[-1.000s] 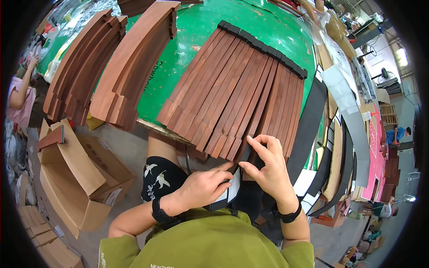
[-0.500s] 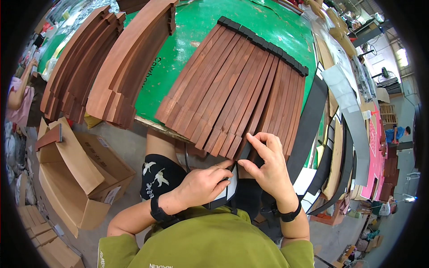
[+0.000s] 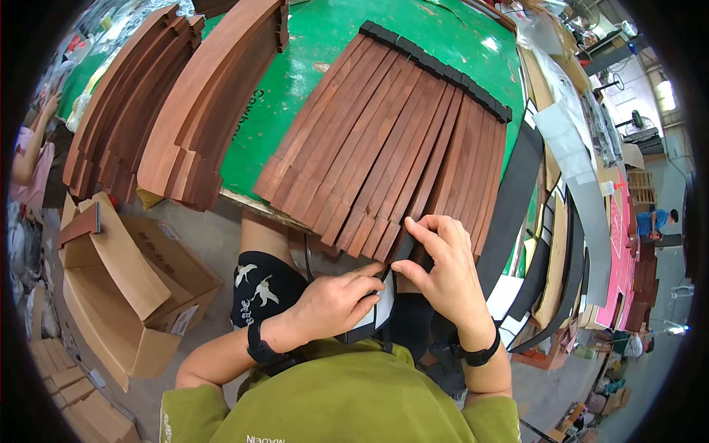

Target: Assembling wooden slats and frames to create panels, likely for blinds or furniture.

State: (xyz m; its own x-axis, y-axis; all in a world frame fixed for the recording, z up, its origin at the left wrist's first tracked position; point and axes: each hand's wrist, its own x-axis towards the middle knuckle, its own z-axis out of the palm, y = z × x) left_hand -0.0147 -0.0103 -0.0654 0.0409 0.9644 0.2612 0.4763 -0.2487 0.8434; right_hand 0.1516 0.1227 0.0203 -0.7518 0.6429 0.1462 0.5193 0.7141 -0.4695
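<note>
Black piece [image 3: 402,249] held at the near ends of the brown slats [image 3: 377,140]

At the far left I see a co-worker's pink sleeve [image 3: 33,159]; in from it, an open cardboard box [image 3: 133,262] stands below the table's level, a short brown strip [image 3: 79,227] on its rim; above the box, curved brown boards [image 3: 185,111] lie in two groups on the green table [image 3: 299,63]; the slats fan side by side to their right, tips at the near edge, far ends lined with black caps [image 3: 436,70].

The person's left hand [image 3: 329,301] is bent inward below the slats, its fingertips beside the black piece; whether they grasp anything I cannot tell; a white sheet [image 3: 382,299] with dark edges shows just beside it; the right hand [image 3: 447,262] grasps the black piece between thumb and forefinger, right at the slat ends; each wrist wears a dark band [image 3: 260,343].

Farther right, a long black strip [image 3: 509,192] runs beside the slats; past it come a curved grey strip [image 3: 583,184] and a pink panel [image 3: 619,251].
</note>
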